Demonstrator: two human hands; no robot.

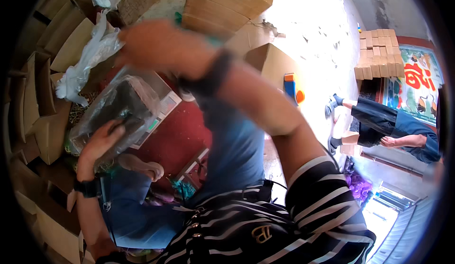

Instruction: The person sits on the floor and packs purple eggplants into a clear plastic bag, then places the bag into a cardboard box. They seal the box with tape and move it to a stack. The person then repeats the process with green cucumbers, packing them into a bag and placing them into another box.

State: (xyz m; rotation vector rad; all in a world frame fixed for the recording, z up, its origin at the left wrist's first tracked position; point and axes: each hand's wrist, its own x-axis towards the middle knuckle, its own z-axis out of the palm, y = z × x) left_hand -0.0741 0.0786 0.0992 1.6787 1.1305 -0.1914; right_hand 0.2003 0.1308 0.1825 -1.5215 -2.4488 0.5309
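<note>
A clear plastic bag (pixel 142 90) lines a box whose printed side flap (pixel 161 113) lies over a red surface. My left hand (pixel 103 139) rests at the near side of this bag, thumb and fingers bent; whether they pinch the film is unclear. Blurred by motion, my right hand (pixel 153 45) reaches across above the box's far side. Its fingertips are close to a bunched whitish plastic bag (pixel 103 47), and I cannot tell whether they touch it. Dark bands circle both wrists.
Open cardboard boxes (pixel 42 86) crowd the left side. Larger cartons (pixel 227 4) stand at the top, with an orange and blue tape dispenser (pixel 291 86) on another carton. A seated person (pixel 391 122) is at the right, near stacked small boxes (pixel 378 54).
</note>
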